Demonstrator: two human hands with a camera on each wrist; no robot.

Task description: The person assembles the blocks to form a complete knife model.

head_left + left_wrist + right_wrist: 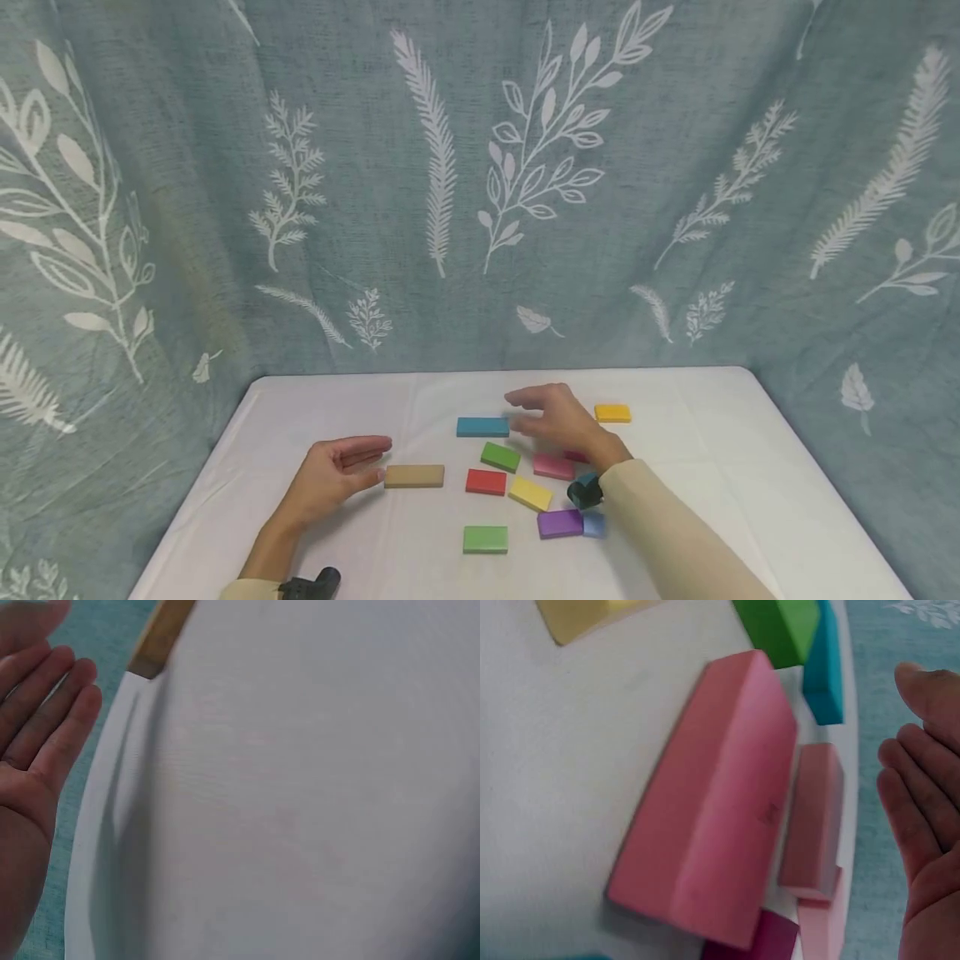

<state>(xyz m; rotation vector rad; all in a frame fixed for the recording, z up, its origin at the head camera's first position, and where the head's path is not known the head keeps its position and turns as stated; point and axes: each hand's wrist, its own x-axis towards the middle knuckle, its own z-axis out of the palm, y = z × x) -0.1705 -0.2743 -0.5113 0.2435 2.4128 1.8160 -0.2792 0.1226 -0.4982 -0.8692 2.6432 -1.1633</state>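
Locate the tan block (pixel 414 477) lying flat on the white-covered table (pixel 690 433), to the left of the red block (pixel 486 482), and the blue block (pixel 483 427) lying farther back, behind the darker green block (pixel 500 457). Treat both as likely light, rigid and hard to damage; they appear to be painted or bare wood, though the material cannot be confirmed. Expect the smooth, flat faces to slide easily on the cloth and to offer modest friction to the skin. Take hold across the narrow width near the middle of the length, or pinch the two short ends; because each block sits low, bring your fingertips down close to the cloth. Your left hand (pixel 330 475) is beside the left end of the tan block: its fingers are extended and lie close together, the thumb stands well apart from them, and it holds nothing. Your right hand (pixel 558 421) is at the right end of the blue block: its fingers are relaxed and slightly bent, a wide gap separates them from the thumb, and it also grips nothing. Light contact between either thumb and its block cannot be determined.
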